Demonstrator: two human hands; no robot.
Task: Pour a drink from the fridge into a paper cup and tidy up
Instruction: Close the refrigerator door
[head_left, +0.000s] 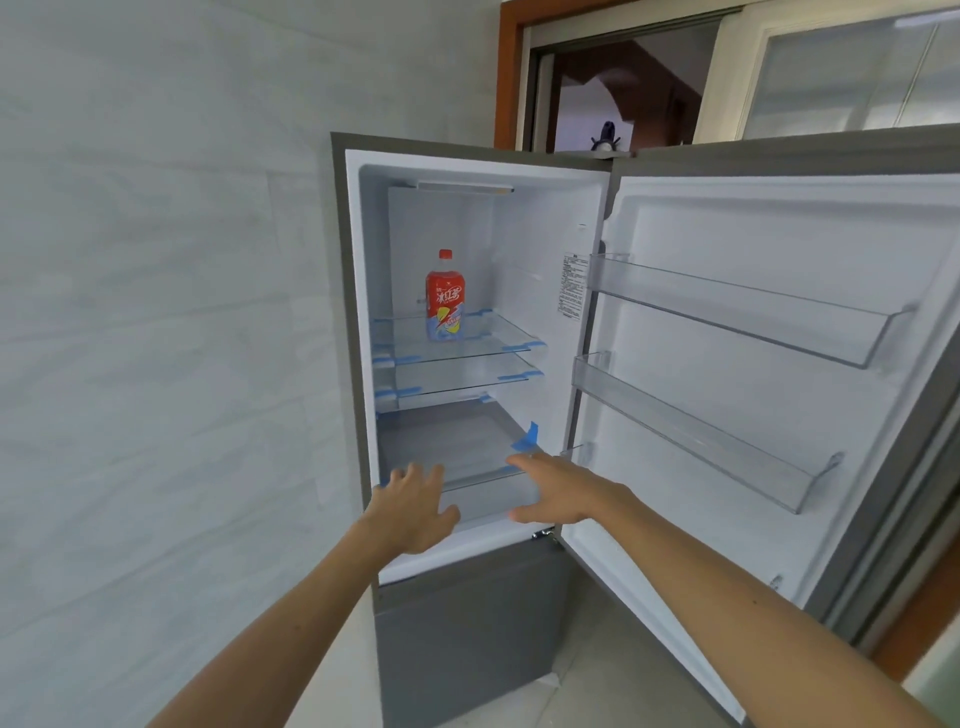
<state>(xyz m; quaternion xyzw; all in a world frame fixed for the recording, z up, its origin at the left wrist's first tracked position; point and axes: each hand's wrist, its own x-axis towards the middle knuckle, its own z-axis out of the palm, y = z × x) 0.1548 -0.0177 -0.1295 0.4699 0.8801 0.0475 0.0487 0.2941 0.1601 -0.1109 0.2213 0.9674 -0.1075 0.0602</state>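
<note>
Two bare hands reach toward the open fridge (470, 639), whose upper door (727, 395) swings wide to the right; both forearms rise from the bottom of the view. The left hand (413, 512) hangs in front of the lower edge of the fridge's upper compartment, palm away from the camera, fingers spread and slightly curled; its grip is wide open and holds nothing, and whether the fingertips touch the fridge's inner lip cannot be told. The right hand (558, 491) sits to the right of it, near the hinge side of the fridge opening, fingers stretched out flat and loosely together, thumb down; its grip is likewise open and empty, close to the front of the clear drawer (457, 447) at the bottom of the compartment, though contact is not certain.

The bottle (445, 297), red-capped with a red label and a pale blue lower band, stands upright on the top glass shelf (498, 338) inside the fridge, toward the back and left of centre, well above both hands and apart from them; a second glass shelf (467, 376) lies just below it, bare; blue tape strips (527, 436) mark the shelf corners and the drawer edge. Two clear door bins (748, 312) run across the inside of the fridge door. A small dark figure (607, 139) perches on top of the fridge; pale wall tiles (156, 312) fill the left side of the fridge.
</note>
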